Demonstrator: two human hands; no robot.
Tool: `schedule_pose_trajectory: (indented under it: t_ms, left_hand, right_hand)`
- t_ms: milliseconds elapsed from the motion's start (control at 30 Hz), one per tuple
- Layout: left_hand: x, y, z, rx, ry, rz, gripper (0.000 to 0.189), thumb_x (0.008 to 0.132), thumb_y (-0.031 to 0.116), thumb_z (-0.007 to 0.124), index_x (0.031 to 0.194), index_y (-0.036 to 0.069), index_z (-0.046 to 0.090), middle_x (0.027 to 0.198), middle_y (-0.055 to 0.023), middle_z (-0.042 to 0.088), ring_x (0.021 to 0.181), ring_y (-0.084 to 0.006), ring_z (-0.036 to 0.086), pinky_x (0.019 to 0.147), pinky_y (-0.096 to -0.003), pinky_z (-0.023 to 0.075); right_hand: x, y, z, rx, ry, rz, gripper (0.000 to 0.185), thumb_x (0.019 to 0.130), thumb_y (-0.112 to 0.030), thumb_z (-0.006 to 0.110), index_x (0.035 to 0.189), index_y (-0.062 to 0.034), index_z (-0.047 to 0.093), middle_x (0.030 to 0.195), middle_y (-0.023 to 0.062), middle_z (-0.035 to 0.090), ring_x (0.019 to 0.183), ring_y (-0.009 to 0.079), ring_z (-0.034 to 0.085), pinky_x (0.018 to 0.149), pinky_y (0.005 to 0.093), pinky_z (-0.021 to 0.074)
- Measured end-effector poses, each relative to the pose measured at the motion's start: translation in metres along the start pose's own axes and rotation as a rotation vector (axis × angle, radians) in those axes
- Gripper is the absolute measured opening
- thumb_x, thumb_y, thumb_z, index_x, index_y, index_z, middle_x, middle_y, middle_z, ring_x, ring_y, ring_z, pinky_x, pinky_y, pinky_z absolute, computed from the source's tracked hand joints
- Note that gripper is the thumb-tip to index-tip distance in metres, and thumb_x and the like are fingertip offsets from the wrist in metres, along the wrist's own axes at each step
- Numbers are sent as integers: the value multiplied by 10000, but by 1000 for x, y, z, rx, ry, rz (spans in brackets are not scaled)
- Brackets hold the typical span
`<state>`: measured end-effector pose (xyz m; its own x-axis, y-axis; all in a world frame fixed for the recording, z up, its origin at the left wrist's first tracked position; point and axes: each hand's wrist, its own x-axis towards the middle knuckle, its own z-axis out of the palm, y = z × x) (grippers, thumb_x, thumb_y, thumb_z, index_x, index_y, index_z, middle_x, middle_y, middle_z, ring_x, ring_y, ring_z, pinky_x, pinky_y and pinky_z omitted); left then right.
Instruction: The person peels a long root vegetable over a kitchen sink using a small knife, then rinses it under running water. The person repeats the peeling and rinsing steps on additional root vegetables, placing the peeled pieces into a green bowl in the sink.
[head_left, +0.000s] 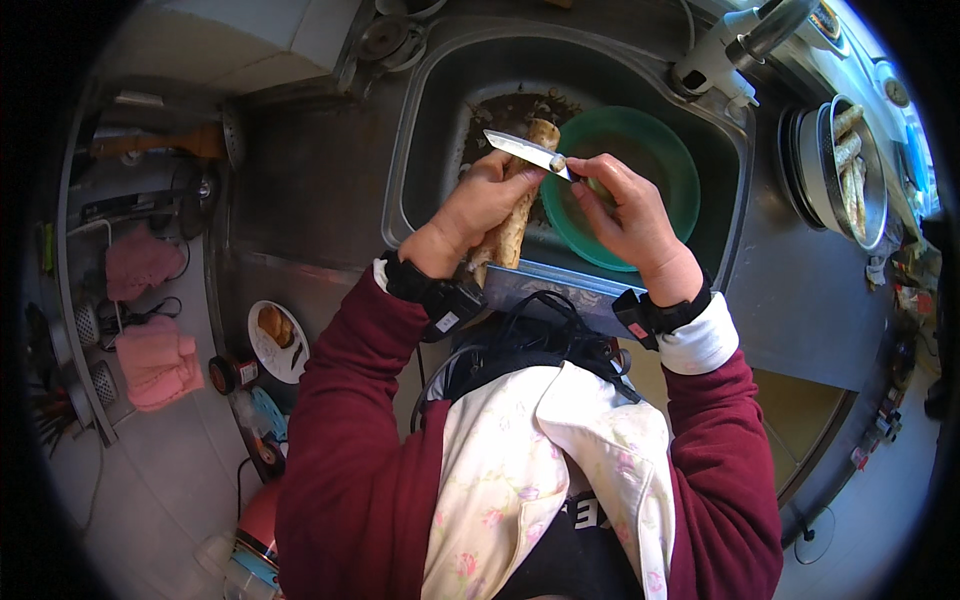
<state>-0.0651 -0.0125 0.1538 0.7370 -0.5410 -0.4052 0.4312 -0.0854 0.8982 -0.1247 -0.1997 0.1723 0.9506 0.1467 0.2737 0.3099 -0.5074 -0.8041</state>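
My left hand (476, 201) grips a long, pale brown root vegetable (516, 229) over the near part of the sink. The root slants from its cut-looking upper end down toward the sink's front edge. In my right hand (634, 214) is a knife (517, 148), its blade pointing left across the upper part of the root. A small pale round piece (557, 163) shows against the blade near the handle. Fingers mostly hide the handle. Below my right hand, a green plastic basin (679, 217) stands in the steel sink (431, 97).
Dark scraps and dirt (517, 109) lie on the sink floor. A faucet (772, 37) rises at the upper right. On the right counter, a metal colander (874, 232) holds several similar roots. A white plate (262, 349) with food sits at left, below a wall rack with pink cloths (157, 360).
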Motion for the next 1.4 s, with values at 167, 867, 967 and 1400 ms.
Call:
schedule_pose_trajectory:
  t_ms: [167,867,967,1400]
  left_hand:
    - [-2,-3,1,-56,14,25,306,864,163,572,1103,-23,528,1004,-84,583,886,-132,553,763,-258,450]
    - [-20,6,-13,-90,-51,38,310,864,267,590,1037,22,513,848,3,518,746,-60,473,666,-207,413]
    - [-16,9,-12,-59,6,185,314,833,233,633,1040,29,513,880,-4,534,785,-63,493,692,-208,425]
    - [-9,14,-7,318,76,500,293,673,127,746,849,56,523,748,-24,584,706,-89,561,627,-245,454]
  right_hand:
    - [1,1,2,56,-18,-7,175,788,-28,606,959,-58,592,844,101,601,711,266,614,560,275,488]
    - [17,33,-5,-14,158,95,145,824,-66,585,968,-56,593,844,113,607,737,239,603,627,270,466]
    - [17,16,1,104,137,40,170,809,-18,592,978,-41,597,832,103,599,709,191,582,603,239,445]
    - [10,-17,2,28,-23,-209,201,763,-7,633,957,-55,616,785,86,601,645,226,612,512,239,482]
